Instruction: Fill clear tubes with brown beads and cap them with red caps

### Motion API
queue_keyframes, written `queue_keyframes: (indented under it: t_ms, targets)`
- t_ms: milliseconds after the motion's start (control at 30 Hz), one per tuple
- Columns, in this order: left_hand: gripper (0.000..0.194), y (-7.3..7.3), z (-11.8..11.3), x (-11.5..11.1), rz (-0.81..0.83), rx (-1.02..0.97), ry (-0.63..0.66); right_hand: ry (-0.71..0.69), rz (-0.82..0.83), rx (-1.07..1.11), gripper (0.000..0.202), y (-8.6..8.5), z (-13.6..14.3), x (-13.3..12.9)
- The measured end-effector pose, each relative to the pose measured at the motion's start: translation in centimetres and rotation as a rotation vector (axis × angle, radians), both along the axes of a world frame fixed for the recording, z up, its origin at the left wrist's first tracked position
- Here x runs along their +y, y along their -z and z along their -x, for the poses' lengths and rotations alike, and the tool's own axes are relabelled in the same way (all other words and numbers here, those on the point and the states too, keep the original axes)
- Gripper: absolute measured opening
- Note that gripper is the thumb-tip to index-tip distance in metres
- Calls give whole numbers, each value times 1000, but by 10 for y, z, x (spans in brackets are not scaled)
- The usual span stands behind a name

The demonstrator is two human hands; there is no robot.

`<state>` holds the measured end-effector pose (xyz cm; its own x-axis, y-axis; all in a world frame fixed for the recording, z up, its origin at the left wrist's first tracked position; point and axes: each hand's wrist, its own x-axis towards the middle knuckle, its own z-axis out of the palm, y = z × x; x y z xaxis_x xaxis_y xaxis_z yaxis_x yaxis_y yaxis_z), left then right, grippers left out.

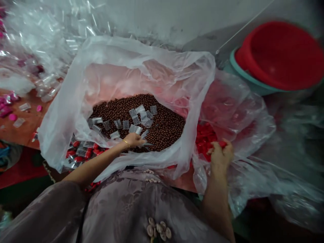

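Observation:
A large translucent plastic bag [60, 111] lies wide open, with a heap of small round brown balls [164, 125] inside. Several small clear plastic packets [126, 125] are scattered over the balls. My left hand [135, 139], a thin bangle at its wrist, reaches over the front of the heap. Its fingers are closed on what looks like one such clear packet, partly hidden by the hand. To the right, my right hand [221, 153] pinches a small red cap [222, 144]. Beside it, a pile of red caps [205, 138] sits in a second clear bag [243, 114].
Red-capped clear packets [79, 152] lie at the left front of the big bag. Behind on the left rises a heap of clear plastic pieces [50, 30]. Pink wrapped pieces [7, 103] rest on the orange surface [25, 126]. A red basin [286, 57] stands at the right.

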<state>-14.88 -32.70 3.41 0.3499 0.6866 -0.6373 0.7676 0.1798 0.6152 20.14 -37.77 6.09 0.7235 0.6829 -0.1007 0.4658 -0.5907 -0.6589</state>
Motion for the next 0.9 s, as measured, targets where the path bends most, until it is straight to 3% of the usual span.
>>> queue_keyframes:
  t_ms: [67, 133, 167, 233, 400, 467, 567, 633, 767, 900]
  targets:
    - [38, 9, -34, 5, 41, 90, 117, -102, -212, 179, 38, -25, 36, -2]
    - [37, 16, -58, 14, 22, 182, 170, -293, -220, 311, 35, -37, 73, 0]
    - [36, 20, -67, 19, 6, 207, 167, -417, -174, 352, 34, -35, 88, 4]
    - [34, 25, -81, 29, -23, 238, 145, -618, -65, 331, 30, -17, 111, 19]
    - [33, 36, -100, 42, -94, 236, 76, -658, 220, -37, 27, 49, 130, 58]
    - [34, 39, -102, 41, -122, 198, 45, -702, 220, -41, 29, 58, 130, 60]
    - [34, 44, -99, 34, -158, 68, 10, -810, 122, 140, 29, 54, 127, 53]
    - [32, 46, -93, 30, -175, -129, -38, -793, -3, 296, 29, 46, 122, 49]
    - [31, 41, -74, 26, -198, -599, -164, -552, -248, 510, 28, 25, 115, 47]
    - [37, 20, -55, 26, -170, -830, -191, -354, -145, 940, 32, 2, 122, 45]
